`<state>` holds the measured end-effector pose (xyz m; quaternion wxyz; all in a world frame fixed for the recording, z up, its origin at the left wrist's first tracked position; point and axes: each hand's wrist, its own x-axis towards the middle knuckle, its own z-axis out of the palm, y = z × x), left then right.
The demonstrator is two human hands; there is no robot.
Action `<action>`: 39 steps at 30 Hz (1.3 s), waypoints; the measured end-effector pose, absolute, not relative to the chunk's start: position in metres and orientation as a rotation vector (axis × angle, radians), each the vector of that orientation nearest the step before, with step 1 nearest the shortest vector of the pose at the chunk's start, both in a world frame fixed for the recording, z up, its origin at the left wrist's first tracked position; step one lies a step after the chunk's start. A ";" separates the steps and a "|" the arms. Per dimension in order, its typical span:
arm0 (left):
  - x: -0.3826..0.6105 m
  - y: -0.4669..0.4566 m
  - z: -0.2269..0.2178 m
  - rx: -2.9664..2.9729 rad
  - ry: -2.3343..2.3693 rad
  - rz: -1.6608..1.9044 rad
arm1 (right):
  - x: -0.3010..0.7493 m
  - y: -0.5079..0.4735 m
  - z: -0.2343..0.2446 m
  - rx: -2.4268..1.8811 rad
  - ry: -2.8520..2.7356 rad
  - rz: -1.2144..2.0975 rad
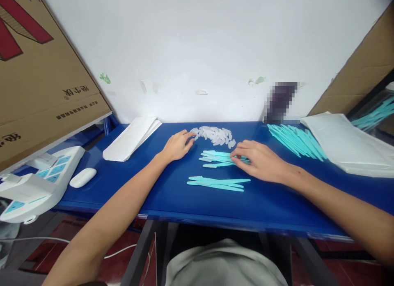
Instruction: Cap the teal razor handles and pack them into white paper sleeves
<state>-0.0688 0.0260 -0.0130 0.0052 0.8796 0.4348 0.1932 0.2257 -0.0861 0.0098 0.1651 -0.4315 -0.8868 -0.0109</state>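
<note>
My left hand (177, 145) is at the left edge of a loose pile of small translucent whitish blade covers (215, 134), thumb and index fingertips pinched at one cover. My right hand (257, 159) reaches over a small group of turquoise eyebrow razors (215, 158), its thumb and fingers closed around their handle ends, which it partly hides. Nearer to me lie a few more turquoise razors (218, 183), loosely crossed, touched by neither hand.
A larger heap of turquoise razors (297, 141) lies at the right beside clear plastic bags (353, 144). White paper sheets (132, 139) lie at the left. A white earphone case (83, 177) and power strip (58, 179) are far left, below a cardboard box (46, 84). A white wall backs the blue table (172, 201).
</note>
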 end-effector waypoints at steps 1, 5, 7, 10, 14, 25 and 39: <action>-0.068 0.026 -0.013 2.814 1.343 0.548 | 0.225 -0.087 0.010 -1.214 -2.535 -0.023; -0.065 0.027 -0.012 2.941 1.340 0.337 | 0.222 -0.093 0.013 -1.092 -2.646 0.092; -0.067 0.026 -0.010 2.978 1.335 0.292 | 0.220 -0.097 0.015 -1.039 -2.706 0.181; -0.072 0.023 -0.006 3.014 1.264 0.251 | 0.220 -0.100 0.018 -1.023 -2.739 0.318; -0.080 0.022 -0.002 2.997 1.154 0.201 | 0.221 -0.100 0.019 -1.048 -2.731 0.414; -0.089 0.030 -0.001 2.904 1.063 0.378 | 0.218 -0.102 0.028 -1.297 -2.692 0.620; -0.086 0.027 0.000 2.632 1.080 0.493 | 0.222 -0.095 0.022 -1.280 -2.418 0.240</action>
